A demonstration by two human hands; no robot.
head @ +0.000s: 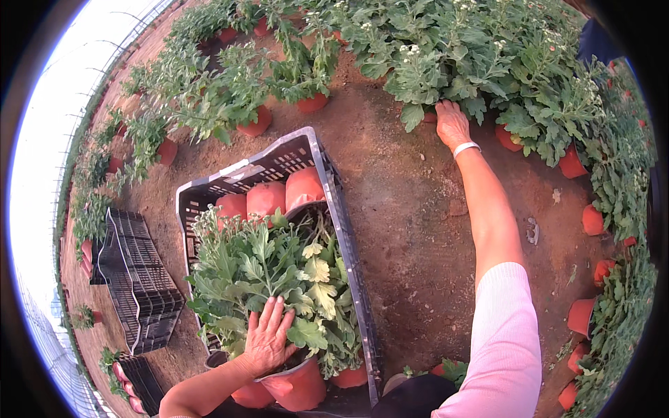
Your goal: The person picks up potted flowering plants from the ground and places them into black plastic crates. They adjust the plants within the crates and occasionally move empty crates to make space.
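My left hand (267, 334) lies palm down with fingers slightly apart on the leafy stems of a potted chrysanthemum (261, 271), which lies on its side in a black plastic crate (360, 313). Just below that hand is a red pot (297, 385) at the crate's near end. More red pots (265, 199), tipped over, line the far end. My right hand (452, 124) reaches forward, wearing a pale bracelet, to the base of a budding chrysanthemum (418, 73). Its fingertips are hidden among the leaves beside a partly covered red pot (430, 117).
Black crates (141, 282) stand at left, and another crate (141, 384) holding pots is at lower left. Potted plants (253, 123) form rows at upper left, and fallen red pots (581, 316) edge the right. Bare soil (407, 251) lies between. Dark clothing (598, 42) shows at upper right.
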